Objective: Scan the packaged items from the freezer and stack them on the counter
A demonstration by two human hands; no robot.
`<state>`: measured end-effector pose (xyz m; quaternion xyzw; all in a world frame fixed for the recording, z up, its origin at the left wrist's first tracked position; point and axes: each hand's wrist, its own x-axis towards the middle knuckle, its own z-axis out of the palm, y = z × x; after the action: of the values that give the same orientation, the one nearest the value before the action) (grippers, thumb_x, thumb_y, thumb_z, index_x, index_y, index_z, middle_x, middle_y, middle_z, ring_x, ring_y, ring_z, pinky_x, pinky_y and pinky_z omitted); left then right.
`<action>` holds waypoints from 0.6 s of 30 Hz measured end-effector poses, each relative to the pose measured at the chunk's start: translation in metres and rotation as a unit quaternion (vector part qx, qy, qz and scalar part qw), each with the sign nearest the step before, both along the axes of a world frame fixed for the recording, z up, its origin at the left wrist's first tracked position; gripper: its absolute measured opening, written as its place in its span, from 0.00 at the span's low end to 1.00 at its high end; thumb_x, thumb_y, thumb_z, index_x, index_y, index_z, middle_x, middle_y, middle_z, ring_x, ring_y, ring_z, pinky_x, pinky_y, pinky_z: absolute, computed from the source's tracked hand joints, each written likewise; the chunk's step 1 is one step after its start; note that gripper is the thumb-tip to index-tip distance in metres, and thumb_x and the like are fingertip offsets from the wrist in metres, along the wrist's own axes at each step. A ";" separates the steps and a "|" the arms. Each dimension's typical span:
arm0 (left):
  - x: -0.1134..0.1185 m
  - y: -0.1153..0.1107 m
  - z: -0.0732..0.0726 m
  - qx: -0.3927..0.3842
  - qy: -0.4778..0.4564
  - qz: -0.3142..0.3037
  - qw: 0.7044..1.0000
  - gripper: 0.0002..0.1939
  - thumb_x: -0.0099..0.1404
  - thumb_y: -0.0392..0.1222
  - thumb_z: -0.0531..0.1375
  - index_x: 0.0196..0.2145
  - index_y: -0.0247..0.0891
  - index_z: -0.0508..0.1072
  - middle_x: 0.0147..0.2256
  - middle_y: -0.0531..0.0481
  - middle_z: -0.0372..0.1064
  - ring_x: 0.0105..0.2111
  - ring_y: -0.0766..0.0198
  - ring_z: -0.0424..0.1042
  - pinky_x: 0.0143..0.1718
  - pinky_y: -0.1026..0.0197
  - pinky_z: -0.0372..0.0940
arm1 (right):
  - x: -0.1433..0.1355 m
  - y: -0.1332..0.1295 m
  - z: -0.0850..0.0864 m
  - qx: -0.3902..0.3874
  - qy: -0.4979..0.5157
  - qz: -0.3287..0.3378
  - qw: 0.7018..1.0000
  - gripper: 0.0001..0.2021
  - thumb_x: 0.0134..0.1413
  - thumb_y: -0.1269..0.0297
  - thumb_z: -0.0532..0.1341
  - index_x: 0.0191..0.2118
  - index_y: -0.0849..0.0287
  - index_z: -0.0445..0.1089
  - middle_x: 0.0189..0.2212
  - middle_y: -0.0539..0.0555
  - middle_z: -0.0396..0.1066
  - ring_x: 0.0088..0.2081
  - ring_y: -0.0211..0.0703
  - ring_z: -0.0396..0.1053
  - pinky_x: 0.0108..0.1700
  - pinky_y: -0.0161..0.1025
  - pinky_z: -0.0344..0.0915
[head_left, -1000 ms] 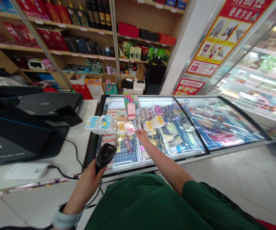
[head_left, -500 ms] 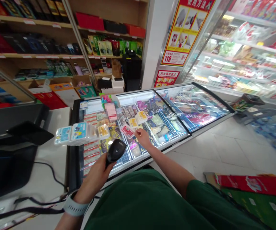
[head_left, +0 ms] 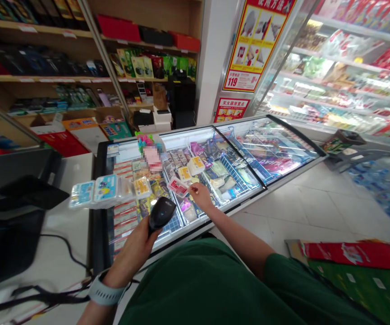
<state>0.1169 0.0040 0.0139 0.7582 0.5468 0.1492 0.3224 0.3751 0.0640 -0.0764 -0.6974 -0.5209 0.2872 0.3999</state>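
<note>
My left hand (head_left: pixel 140 238) is wrapped round the handle of a black handheld scanner (head_left: pixel 162 213), whose head points up and away over the freezer glass. My right hand (head_left: pixel 200 197) pinches the near edge of a small pack with a red label (head_left: pixel 178 186), above the glass lid. Just beyond it lie two yellow-labelled packs (head_left: pixel 195 165). Another yellow-labelled pack (head_left: pixel 142 187) rests left of the scanner, beside stacked clear packs with blue labels (head_left: pixel 106 188) that reach over the freezer's left edge.
The glass-topped freezer (head_left: pixel 242 198) spans the middle. To the left is a white counter (head_left: pixel 69 225) with a black device (head_left: pixel 8 216) and cables. Shelves (head_left: pixel 59 79) stand behind; a lit display cooler (head_left: pixel 343 85) is at right. Red and green boxes (head_left: pixel 357 271) sit lower right.
The view has shifted slightly, so the freezer and packs appear a little further left. Both hands keep their holds on the scanner and the red-labelled pack.
</note>
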 end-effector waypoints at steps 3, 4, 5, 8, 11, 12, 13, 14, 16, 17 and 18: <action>-0.003 0.000 -0.003 0.003 -0.008 0.005 1.000 0.17 0.63 0.50 0.52 0.44 0.37 0.66 0.39 0.40 0.74 0.40 0.50 0.75 0.40 0.54 0.68 | 0.000 0.002 -0.005 -0.022 0.038 -0.016 0.999 0.03 0.48 0.67 0.65 0.31 0.57 0.73 0.31 0.50 0.72 0.35 0.40 0.69 0.44 0.36 0.62; -0.005 0.000 -0.005 0.007 -0.014 0.006 1.000 0.17 0.63 0.50 0.53 0.44 0.37 0.66 0.39 0.41 0.74 0.40 0.51 0.75 0.40 0.54 0.68 | 0.000 0.004 -0.008 -0.034 0.055 -0.024 0.998 0.03 0.47 0.67 0.66 0.30 0.57 0.73 0.30 0.49 0.72 0.34 0.40 0.69 0.43 0.35 0.63; -0.007 0.000 -0.006 0.012 -0.021 0.009 1.000 0.17 0.63 0.51 0.53 0.45 0.37 0.66 0.39 0.41 0.74 0.40 0.51 0.75 0.40 0.55 0.68 | 0.001 0.006 -0.011 -0.047 0.073 -0.033 0.996 0.03 0.48 0.66 0.66 0.30 0.58 0.72 0.28 0.49 0.72 0.33 0.40 0.69 0.42 0.35 0.63; -0.012 -0.001 -0.010 0.015 -0.034 0.022 0.999 0.19 0.63 0.52 0.53 0.45 0.37 0.66 0.40 0.41 0.74 0.41 0.51 0.74 0.41 0.55 0.67 | 0.003 0.016 -0.025 -0.104 0.141 -0.062 0.983 0.04 0.51 0.65 0.65 0.29 0.60 0.71 0.24 0.48 0.70 0.29 0.38 0.70 0.35 0.33 0.64; -0.018 -0.003 -0.013 -0.007 -0.023 0.037 0.999 0.19 0.62 0.53 0.53 0.45 0.37 0.66 0.38 0.41 0.74 0.39 0.51 0.75 0.40 0.54 0.67 | 0.007 0.035 -0.039 -0.175 0.211 -0.092 0.957 0.08 0.57 0.64 0.62 0.32 0.63 0.70 0.23 0.49 0.69 0.26 0.36 0.69 0.30 0.32 0.65; -0.021 -0.005 -0.013 -0.013 -0.020 0.042 0.999 0.19 0.62 0.53 0.53 0.45 0.37 0.66 0.38 0.41 0.74 0.39 0.50 0.75 0.40 0.54 0.67 | 0.008 0.042 -0.043 -0.197 0.230 -0.102 0.948 0.08 0.59 0.63 0.61 0.34 0.64 0.70 0.25 0.50 0.70 0.27 0.35 0.69 0.30 0.32 0.66; -0.023 -0.006 -0.014 -0.016 -0.018 0.046 0.999 0.19 0.62 0.53 0.53 0.45 0.37 0.66 0.38 0.41 0.74 0.39 0.50 0.75 0.40 0.54 0.67 | 0.010 0.050 -0.047 -0.216 0.246 -0.111 0.938 0.09 0.61 0.62 0.60 0.37 0.65 0.70 0.29 0.51 0.70 0.28 0.35 0.69 0.31 0.33 0.68; -0.026 -0.008 -0.015 -0.016 -0.017 0.049 0.999 0.19 0.63 0.53 0.53 0.45 0.37 0.66 0.39 0.41 0.74 0.39 0.50 0.75 0.40 0.55 0.67 | 0.011 0.059 -0.051 -0.232 0.261 -0.120 0.930 0.10 0.62 0.61 0.59 0.41 0.64 0.69 0.33 0.52 0.71 0.31 0.36 0.70 0.33 0.35 0.69; -0.031 -0.011 -0.016 -0.014 -0.014 0.061 0.998 0.20 0.62 0.53 0.53 0.45 0.37 0.66 0.39 0.41 0.75 0.40 0.51 0.75 0.40 0.55 0.68 | 0.012 0.075 -0.056 -0.253 0.284 -0.134 0.915 0.13 0.62 0.59 0.59 0.48 0.63 0.67 0.42 0.54 0.70 0.38 0.39 0.71 0.39 0.40 0.71; -0.033 -0.013 -0.017 -0.014 -0.012 0.068 0.998 0.20 0.62 0.53 0.53 0.46 0.37 0.66 0.38 0.42 0.75 0.40 0.51 0.75 0.40 0.56 0.68 | 0.013 0.083 -0.059 -0.258 0.294 -0.140 0.910 0.15 0.62 0.59 0.59 0.50 0.62 0.66 0.45 0.55 0.69 0.41 0.41 0.70 0.42 0.43 0.71; -0.036 -0.015 -0.017 -0.015 -0.009 0.076 0.997 0.20 0.62 0.53 0.53 0.46 0.37 0.66 0.38 0.42 0.75 0.39 0.51 0.75 0.40 0.56 0.68 | 0.013 0.090 -0.061 -0.260 0.303 -0.145 0.905 0.16 0.62 0.59 0.59 0.51 0.61 0.66 0.47 0.56 0.68 0.43 0.43 0.70 0.44 0.45 0.71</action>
<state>0.0810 -0.0106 -0.0031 0.7082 0.6020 0.1723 0.3262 0.3880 0.1541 -0.1372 -0.7240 -0.1743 0.5486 0.3802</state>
